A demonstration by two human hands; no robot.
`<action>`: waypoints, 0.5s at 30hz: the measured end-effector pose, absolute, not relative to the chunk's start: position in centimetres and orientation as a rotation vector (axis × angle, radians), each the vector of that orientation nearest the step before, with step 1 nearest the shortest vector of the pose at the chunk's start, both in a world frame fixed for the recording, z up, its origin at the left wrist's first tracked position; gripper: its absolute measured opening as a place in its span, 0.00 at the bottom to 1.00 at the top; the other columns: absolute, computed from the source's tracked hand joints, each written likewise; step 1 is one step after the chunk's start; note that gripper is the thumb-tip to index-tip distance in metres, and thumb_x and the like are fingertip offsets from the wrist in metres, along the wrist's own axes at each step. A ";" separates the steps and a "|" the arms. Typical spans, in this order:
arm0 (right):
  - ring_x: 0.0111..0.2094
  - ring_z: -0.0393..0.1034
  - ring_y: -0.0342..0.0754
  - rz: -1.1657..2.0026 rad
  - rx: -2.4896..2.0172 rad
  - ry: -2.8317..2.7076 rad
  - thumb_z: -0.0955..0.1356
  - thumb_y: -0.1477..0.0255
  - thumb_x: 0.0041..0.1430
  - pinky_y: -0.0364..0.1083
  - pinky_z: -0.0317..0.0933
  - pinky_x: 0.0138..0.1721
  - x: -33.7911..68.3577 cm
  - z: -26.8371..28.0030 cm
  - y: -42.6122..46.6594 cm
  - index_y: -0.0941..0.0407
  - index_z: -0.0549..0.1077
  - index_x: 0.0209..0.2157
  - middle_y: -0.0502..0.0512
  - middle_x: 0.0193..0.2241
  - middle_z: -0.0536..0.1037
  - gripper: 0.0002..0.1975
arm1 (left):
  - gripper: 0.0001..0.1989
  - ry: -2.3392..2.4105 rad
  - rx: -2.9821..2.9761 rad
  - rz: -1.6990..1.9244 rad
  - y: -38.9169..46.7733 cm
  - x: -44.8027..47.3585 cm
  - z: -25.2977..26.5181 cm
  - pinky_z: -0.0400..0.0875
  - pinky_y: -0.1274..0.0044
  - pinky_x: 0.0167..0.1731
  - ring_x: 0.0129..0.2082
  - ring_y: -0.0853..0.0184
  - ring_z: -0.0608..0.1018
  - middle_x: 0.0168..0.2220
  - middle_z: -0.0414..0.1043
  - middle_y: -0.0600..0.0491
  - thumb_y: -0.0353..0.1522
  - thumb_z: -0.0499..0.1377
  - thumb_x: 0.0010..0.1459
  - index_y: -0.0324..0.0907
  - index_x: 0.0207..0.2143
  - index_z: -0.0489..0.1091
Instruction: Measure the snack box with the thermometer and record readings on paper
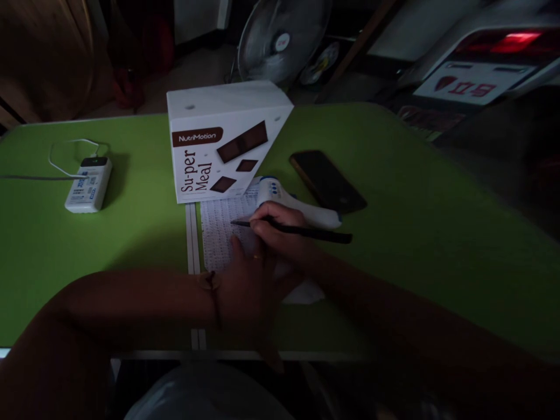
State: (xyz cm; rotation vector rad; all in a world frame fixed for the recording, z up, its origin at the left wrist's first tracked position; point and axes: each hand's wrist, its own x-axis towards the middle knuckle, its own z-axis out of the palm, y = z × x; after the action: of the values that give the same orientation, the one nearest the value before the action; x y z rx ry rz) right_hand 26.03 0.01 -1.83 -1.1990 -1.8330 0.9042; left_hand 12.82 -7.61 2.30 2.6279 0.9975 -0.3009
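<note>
A black pen (315, 232) is pinched in my right hand (280, 224), its tip close to a sheet of paper (216, 233) covered in rows of small marks. My left hand (249, 283) rests over the lower part of the sheet with its fingers spread, partly hidden in shadow. Just past my right hand lies a white thermometer gun (280, 193) with blue buttons, overlapping the paper's top edge. A white "NutriMotion Super Meal" box (219, 140) stands behind the sheet. Whether the pen tip touches the paper I cannot tell.
On the green table (144, 233), a dark phone (328, 179) lies to the right of the box. A white power bank (90, 184) with a cable sits at the left. Beyond the table stand a fan (282, 44) and a vehicle's rear with a red light (518, 42).
</note>
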 end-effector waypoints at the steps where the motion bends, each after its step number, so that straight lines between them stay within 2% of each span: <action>1: 0.25 0.67 0.47 0.907 -1.189 -1.844 0.66 0.68 0.52 0.47 0.63 0.27 26.0 -1.8 0.1 0.50 0.68 0.24 0.49 0.21 0.71 0.05 | 0.72 1.003 2.639 -0.309 -7.7 12.8 2.4 0.45 0.34 0.64 0.74 0.22 0.43 0.76 0.40 0.27 0.59 0.74 0.36 0.41 0.76 0.47; 8: 0.24 0.66 0.46 0.835 -1.186 -1.874 0.64 0.67 0.50 0.47 0.63 0.27 26.2 -2.0 0.5 0.50 0.66 0.22 0.49 0.20 0.70 0.05 | 0.69 0.978 2.625 -0.485 -7.3 12.9 3.3 0.45 0.35 0.65 0.75 0.25 0.38 0.76 0.34 0.27 0.60 0.71 0.43 0.42 0.77 0.44; 12: 0.26 0.70 0.47 0.738 -1.110 -1.976 0.66 0.70 0.56 0.47 0.66 0.28 26.8 -2.5 -0.1 0.51 0.70 0.27 0.49 0.23 0.74 0.04 | 0.72 0.979 2.659 -0.418 -7.7 13.0 3.3 0.45 0.34 0.64 0.74 0.24 0.41 0.76 0.30 0.26 0.59 0.72 0.41 0.40 0.77 0.40; 14: 0.30 0.73 0.48 0.561 -0.889 -2.132 0.66 0.71 0.63 0.49 0.70 0.33 27.1 -2.7 -0.1 0.51 0.74 0.33 0.51 0.28 0.77 0.05 | 0.66 0.971 2.712 -0.448 -8.7 13.3 3.8 0.54 0.38 0.64 0.73 0.26 0.49 0.76 0.39 0.26 0.58 0.71 0.46 0.37 0.76 0.46; 15: 0.33 0.75 0.49 0.466 -0.758 -2.213 0.66 0.71 0.66 0.49 0.71 0.36 27.3 -2.8 0.0 0.51 0.76 0.36 0.52 0.31 0.79 0.06 | 0.56 0.969 2.731 -0.453 -9.4 13.5 4.3 0.61 0.43 0.62 0.71 0.27 0.58 0.73 0.50 0.26 0.56 0.70 0.50 0.35 0.72 0.57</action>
State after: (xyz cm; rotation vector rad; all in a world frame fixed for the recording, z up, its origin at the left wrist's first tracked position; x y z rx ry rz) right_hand 27.32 -0.05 -2.80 -0.7577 -2.2126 0.4662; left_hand 13.49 -9.38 4.28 2.7314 0.9686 -0.4534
